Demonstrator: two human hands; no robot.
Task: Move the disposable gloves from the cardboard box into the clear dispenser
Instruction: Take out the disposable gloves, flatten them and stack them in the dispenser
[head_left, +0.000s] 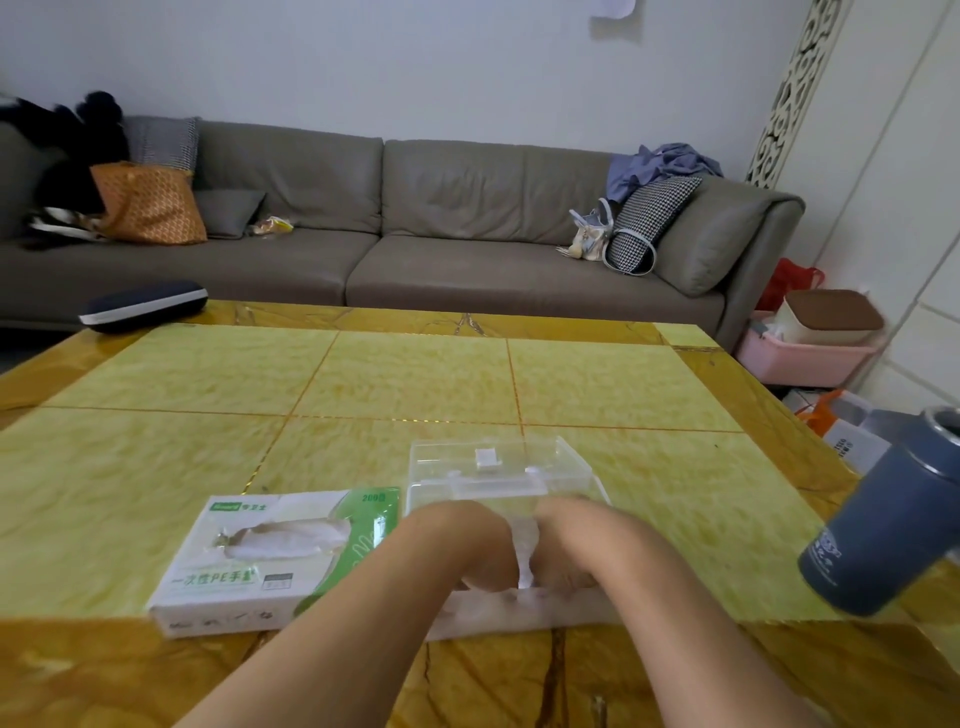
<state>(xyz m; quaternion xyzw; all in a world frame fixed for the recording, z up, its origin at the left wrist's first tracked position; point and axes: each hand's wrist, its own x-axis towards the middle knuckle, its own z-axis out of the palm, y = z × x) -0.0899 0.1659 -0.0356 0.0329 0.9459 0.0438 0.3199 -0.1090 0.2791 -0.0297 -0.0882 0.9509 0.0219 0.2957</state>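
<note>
1. Cardboard box: flat, white and green, glossy; laid on the table just left of the hands, long axis left to right, thin film seen in its oval slot.
2. Left hand: curled downward, pressed against the gloves.
3. Gloves: crinkled translucent wad, held between both hands over the dispenser.
4. Right hand: curled likewise; fingertips hidden.
5. Clear dispenser: rigid transparent plastic, lid raised behind, directly beyond the hands.

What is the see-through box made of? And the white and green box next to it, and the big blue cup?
The see-through box looks like hard clear plastic: the table shows through it and its edges shine. The white and green box looks like thin printed cardboard, matte, with folded edges and a torn opening. The blue cup has a matte coat and a metal-looking rim, possibly coated steel; hard to tell.
</note>
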